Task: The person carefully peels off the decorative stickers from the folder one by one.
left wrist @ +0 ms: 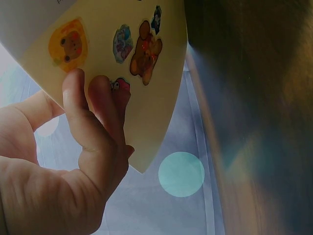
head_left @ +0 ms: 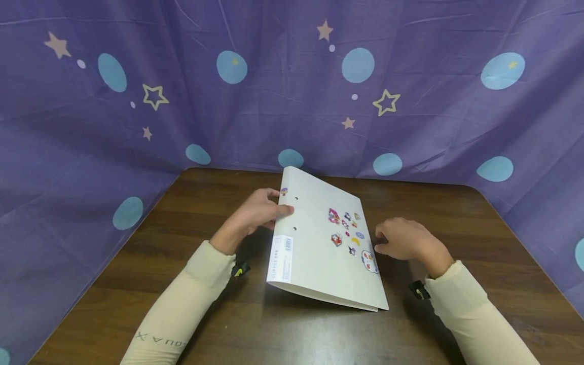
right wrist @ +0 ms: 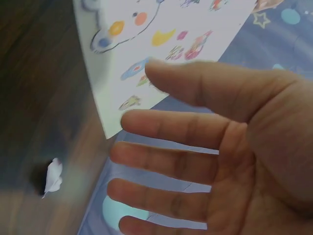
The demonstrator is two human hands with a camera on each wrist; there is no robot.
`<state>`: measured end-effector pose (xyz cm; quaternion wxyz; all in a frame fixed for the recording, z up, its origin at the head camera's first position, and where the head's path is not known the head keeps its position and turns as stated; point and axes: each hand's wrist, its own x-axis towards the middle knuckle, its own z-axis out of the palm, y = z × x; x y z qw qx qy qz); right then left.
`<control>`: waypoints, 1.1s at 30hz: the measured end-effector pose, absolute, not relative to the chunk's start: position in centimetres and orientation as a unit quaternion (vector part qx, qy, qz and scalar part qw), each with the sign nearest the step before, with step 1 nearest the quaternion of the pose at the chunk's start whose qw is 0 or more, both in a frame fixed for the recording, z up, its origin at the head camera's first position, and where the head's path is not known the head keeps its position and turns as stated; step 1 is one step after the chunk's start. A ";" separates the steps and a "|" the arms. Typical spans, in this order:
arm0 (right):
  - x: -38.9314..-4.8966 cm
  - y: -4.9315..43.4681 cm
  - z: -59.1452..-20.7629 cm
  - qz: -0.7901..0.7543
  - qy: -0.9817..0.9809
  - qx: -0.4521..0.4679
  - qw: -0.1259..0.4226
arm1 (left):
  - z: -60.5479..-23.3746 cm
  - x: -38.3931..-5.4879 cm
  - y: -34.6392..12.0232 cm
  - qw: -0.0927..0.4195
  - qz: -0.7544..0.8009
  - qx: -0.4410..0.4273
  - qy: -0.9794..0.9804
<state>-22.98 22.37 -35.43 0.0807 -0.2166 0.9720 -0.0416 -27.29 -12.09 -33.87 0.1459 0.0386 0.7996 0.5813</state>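
A white clip file folder [head_left: 315, 253] with a printed label [head_left: 280, 258] along its spine stands tilted over the table, its spine side raised. Colourful stickers [head_left: 347, 228] dot the cover that faces up. My left hand [head_left: 262, 210] grips the spine edge, thumb on the cover and fingers underneath. In the left wrist view those fingers lie against the underside, beside a brown bear sticker [left wrist: 145, 54]. My right hand [head_left: 406, 241] is just off the folder's right edge and holds nothing; its fingers [right wrist: 166, 159] are extended in the right wrist view.
The folder is above a dark brown wooden table [head_left: 219, 314]. A purple curtain [head_left: 283, 126] with stars and blue dots hangs behind and at both sides. One small crumpled white scrap [right wrist: 54, 176] lies on the table in the right wrist view.
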 end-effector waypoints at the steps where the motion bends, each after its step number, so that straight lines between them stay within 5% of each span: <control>1: -22.8 22.1 -35.4 -0.041 0.971 -0.219 0.087 | -33.9 -27.3 -12.1 0.146 0.581 0.039 0.800; 33: -21.0 18.5 -36.7 0.006 0.968 -0.236 0.082 | -34.0 -27.3 -12.1 0.146 0.593 0.044 0.791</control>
